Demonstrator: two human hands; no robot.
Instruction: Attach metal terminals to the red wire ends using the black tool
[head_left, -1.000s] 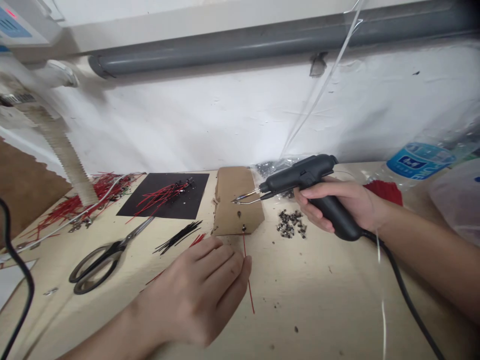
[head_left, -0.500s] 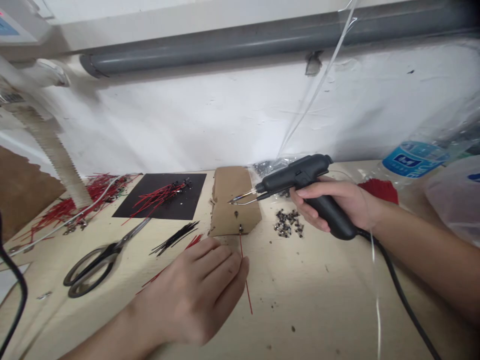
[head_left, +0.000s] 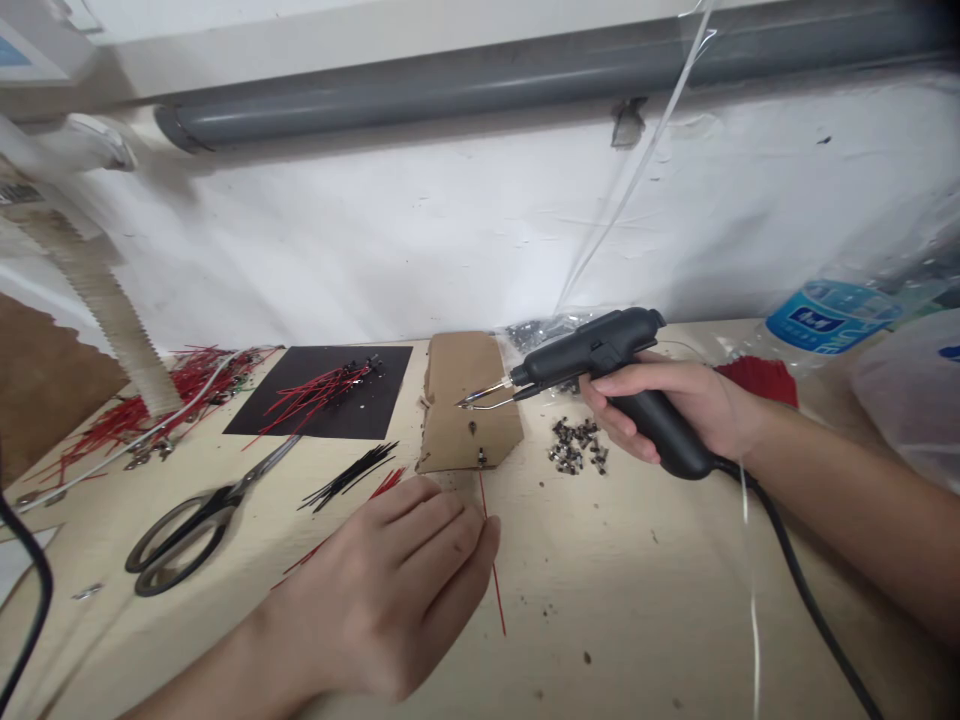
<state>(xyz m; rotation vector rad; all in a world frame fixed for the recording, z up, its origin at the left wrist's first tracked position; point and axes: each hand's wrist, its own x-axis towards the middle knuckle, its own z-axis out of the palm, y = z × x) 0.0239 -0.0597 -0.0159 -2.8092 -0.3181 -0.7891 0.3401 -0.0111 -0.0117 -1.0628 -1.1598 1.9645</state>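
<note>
My right hand [head_left: 667, 400] is wrapped round the handle of a black gun-shaped soldering iron [head_left: 592, 350]. Its metal tip points left, over a piece of brown cardboard [head_left: 465, 370]. Closed near the cardboard's front edge, my left hand [head_left: 405, 570] pinches a thin red wire [head_left: 497, 590] between thumb and fingers. The wire's far end meets a small black-and-metal part [head_left: 481, 456] on the cardboard's front edge; whether they are joined I cannot tell. A dark spot lies on the cardboard behind that part.
Several small components [head_left: 576, 446] lie right of the cardboard. To the left are black wires [head_left: 349, 477], scissors [head_left: 187, 530] and a black sheet [head_left: 251, 405] bearing red wires. A bottle [head_left: 832, 315] lies at the back right. A power cord [head_left: 795, 560] trails from the iron.
Almost nothing differs. The red wire's near end sits very slightly lower; both hands and the soldering iron stay in place.
</note>
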